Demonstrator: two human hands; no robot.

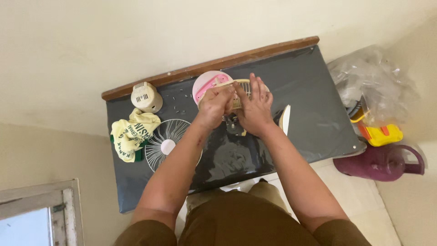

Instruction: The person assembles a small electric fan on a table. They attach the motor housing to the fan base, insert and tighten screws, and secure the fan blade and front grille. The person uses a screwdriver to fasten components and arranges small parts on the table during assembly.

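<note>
- A small fan lies in pieces on the dark grey plastic-covered worktop (314, 114), so the work looks to be somewhere in the middle: the white round wire fan guard (169, 142) is already off and lies flat to the person's left, and the cream ribbed cylindrical motor housing (145, 96) stands apart near the worktop's far left corner.
- Both hands meet over the cream-coloured slatted fan grille piece (241, 89), which sits at the middle of the worktop, just in front of the wooden back edge and against a pink and white round plastic fan body (207, 84).
- The left hand (214, 107) curls its fingers around the grille's near-left rim; the right hand (255, 107) lays its fingers extended and close together across the slats (whether the thumb pinches underneath is hidden).
- A dark small part (234, 123) lies under the wrists; I cannot tell what it is.
- Left to do, as I judge it: the loose pieces are not yet joined.
- Small dark screws (180, 102) are scattered near the back edge, easy to knock away.
- A crumpled pale yellow cloth with green trim (132, 134) lies beside the guard, touching it.
- A cream fan blade (285, 119) rests just right of the right wrist.
- Off the worktop, on the floor at the right: a heap of clear plastic bags (373, 82), a yellow plastic object (384, 134) and a maroon plastic jug (382, 161).
</note>
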